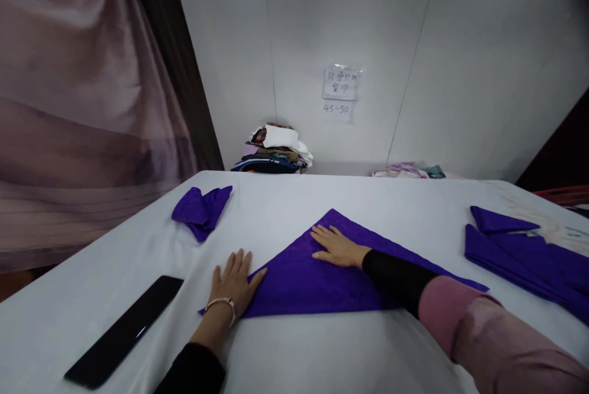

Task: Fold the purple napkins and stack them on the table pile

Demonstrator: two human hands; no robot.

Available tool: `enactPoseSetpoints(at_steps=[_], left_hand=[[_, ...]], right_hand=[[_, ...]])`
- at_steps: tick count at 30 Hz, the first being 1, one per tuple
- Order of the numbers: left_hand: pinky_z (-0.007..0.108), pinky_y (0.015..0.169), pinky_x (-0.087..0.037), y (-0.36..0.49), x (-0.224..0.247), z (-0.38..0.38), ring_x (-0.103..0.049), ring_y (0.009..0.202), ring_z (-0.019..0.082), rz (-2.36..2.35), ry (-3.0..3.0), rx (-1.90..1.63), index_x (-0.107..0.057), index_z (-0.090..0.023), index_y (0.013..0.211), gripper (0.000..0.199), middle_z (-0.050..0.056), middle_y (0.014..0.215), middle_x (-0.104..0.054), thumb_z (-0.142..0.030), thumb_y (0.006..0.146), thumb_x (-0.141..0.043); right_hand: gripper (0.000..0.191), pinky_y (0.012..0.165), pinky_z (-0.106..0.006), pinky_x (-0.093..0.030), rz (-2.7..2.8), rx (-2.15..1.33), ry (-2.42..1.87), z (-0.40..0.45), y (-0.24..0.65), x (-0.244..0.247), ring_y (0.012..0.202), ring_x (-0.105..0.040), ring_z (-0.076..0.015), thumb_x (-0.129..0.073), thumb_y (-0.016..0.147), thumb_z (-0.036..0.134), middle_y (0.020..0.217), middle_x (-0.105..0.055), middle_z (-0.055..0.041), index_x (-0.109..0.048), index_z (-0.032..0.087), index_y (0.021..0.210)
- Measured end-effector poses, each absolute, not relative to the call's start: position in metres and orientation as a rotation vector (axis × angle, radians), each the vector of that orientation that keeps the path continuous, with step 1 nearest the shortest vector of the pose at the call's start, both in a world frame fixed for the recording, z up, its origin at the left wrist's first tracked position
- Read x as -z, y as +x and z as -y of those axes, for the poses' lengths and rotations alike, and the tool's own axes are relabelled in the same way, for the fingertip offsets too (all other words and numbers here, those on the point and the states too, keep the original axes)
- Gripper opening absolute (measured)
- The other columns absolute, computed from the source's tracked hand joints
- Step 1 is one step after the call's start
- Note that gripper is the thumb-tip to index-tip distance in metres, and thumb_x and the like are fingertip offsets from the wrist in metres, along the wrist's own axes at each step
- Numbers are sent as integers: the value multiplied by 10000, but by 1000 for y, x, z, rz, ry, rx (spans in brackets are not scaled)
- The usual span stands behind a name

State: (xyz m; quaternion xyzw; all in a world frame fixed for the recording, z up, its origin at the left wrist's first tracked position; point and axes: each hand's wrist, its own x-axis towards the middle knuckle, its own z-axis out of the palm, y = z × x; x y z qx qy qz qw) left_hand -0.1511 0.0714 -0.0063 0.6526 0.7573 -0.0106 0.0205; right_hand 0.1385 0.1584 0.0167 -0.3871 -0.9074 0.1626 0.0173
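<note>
A purple cloth napkin lies flat on the white-covered table, folded into a triangle with its peak pointing away from me. My left hand, with a bracelet at the wrist, rests over the napkin's left corner, palm down and fingers spread. Higher up, near the peak, my right hand presses flat on the cloth with its fingers stretched out. The right forearm crosses over the napkin's right part and hides some of its lower edge.
A crumpled or folded purple cloth sits at the far left. More purple cloths lie at the right. A long black flat object is at the near left. Behind the table is a clothes pile, below paper signs on the wall.
</note>
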Motion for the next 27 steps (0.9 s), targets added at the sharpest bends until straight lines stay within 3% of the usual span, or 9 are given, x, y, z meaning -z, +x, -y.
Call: enactPoseSetpoints(at_steps=[4, 10, 15, 18, 24, 27], left_hand=[[518, 1091, -132, -152, 8, -72, -105, 1386, 259, -2354, 2026, 68, -264, -177, 1410, 737, 64, 1507, -160, -622, 823, -227], [507, 1097, -128, -151, 6, -71, -78, 1389, 249, -2364, 2004, 135, -242, -178, 1417, 737, 51, 1510, -132, -614, 824, -219], [526, 1088, -140, -153, 10, -73, -101, 1385, 268, -2362, 2030, 105, -267, -174, 1410, 734, 67, 1504, -156, -611, 821, -242], [529, 1084, -150, -154, 11, -73, -111, 1384, 270, -2366, 2042, 83, -278, -170, 1406, 730, 70, 1502, -171, -606, 822, -247], [513, 1090, -142, -153, 9, -73, -102, 1387, 253, -2372, 2025, 124, -257, -177, 1413, 722, 53, 1509, -151, -600, 828, -224], [512, 1089, -142, -152, 9, -73, -104, 1387, 255, -2370, 2023, 121, -261, -181, 1412, 727, 54, 1509, -156, -607, 823, -230]], right_hand=[[734, 1105, -435, -35, 2749, -453, -1381, -202, 151, -5, 1381, -90, -228, -200, 874, 650, 1504, -162, -78, -225, 177, 1435], [809, 1057, -553, -50, 2555, -377, -1660, -233, 176, -4, 1372, -58, -327, -109, 870, 653, 1494, -126, -187, -174, 80, 1437], [756, 1107, -400, 2, 2729, -429, -1325, -202, 154, 1, 1385, -46, -231, -193, 859, 672, 1515, -115, -50, -172, 198, 1449], [727, 1113, -372, -5, 2802, -469, -1220, -197, 152, 2, 1382, -88, -210, -240, 855, 671, 1507, -164, -16, -211, 238, 1439], [745, 1059, -561, -62, 2518, -372, -1709, -218, 185, -10, 1369, -81, -330, -162, 900, 598, 1486, -145, -200, -215, 73, 1427], [759, 1090, -497, -31, 2555, -379, -1649, -191, 178, -11, 1379, -54, -288, -226, 881, 627, 1498, -130, -155, -229, 101, 1429]])
